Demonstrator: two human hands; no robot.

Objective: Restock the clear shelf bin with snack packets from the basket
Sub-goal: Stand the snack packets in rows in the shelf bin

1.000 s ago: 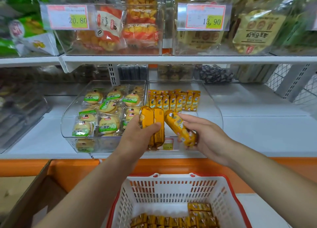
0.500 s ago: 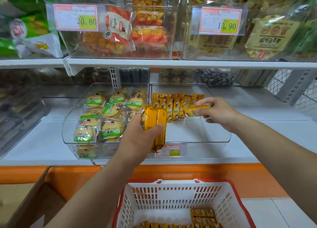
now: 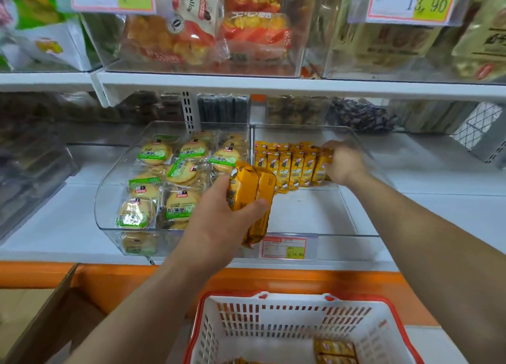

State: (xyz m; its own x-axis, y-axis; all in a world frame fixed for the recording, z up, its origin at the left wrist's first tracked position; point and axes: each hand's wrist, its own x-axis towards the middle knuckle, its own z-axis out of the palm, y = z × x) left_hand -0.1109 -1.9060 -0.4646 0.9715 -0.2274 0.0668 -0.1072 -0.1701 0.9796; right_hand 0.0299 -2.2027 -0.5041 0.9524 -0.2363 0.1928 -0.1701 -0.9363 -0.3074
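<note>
Two packets (image 3: pixel 252 196) are gripped in the left hand (image 3: pixel 219 226) before the bin (image 3: pixel 342 247). Right hand (image 3: pixel 343 162) fingers (image 3: pixel 330 147), curled, apparently pinch one packet (image 3: pixel 323 169) at the row's (image 3: pixel 287 169) right end. Recommend seating it upright, flush with its neighbour. Basket (image 3: pixel 295 298) holds more.

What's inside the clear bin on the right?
A row of yellow packets stands at the back of the bin. The right hand covers the row's right end.

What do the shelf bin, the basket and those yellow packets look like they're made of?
Shelf bin: clear glossy hard plastic, probably acrylic; see-through walls. Basket: white moulded plastic, red rim, slotted walls. Yellow packets: shiny printed film, likely plastic; creases catch light.
</note>
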